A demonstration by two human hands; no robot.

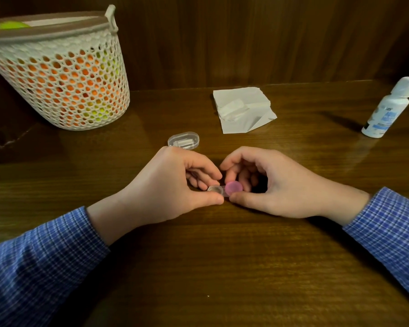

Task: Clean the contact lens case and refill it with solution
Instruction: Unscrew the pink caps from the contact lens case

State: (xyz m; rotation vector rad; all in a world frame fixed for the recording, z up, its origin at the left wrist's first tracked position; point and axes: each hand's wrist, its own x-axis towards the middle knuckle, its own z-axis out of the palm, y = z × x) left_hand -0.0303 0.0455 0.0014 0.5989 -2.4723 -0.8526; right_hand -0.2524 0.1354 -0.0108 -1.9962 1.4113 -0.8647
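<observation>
Near the middle of the brown wooden desk (222, 256), the small clear plastic contact lens case (219, 191) is pinched at its uncapped well by the left hand (175, 185). Its round pink cap (233, 187) is gripped by the right hand (274, 185). The case body is best held level and steady while the cap is turned, so nothing spills.

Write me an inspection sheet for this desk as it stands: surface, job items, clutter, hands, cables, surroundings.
Surface: dark wooden table, glossy.
Job's things: contact lens case between both hands, pink cap on its right well, left well uncapped; white solution bottle upright at far right, cap on; tissue unfolded behind the hands.
Clutter: small clear plastic box behind the left hand; white mesh basket at far left, orange and green contents.
Hands: left hand pinches the case; right hand has its grip on the pink cap.
Cables: nothing seen.
Surroundings: dark wood panel wall.
</observation>
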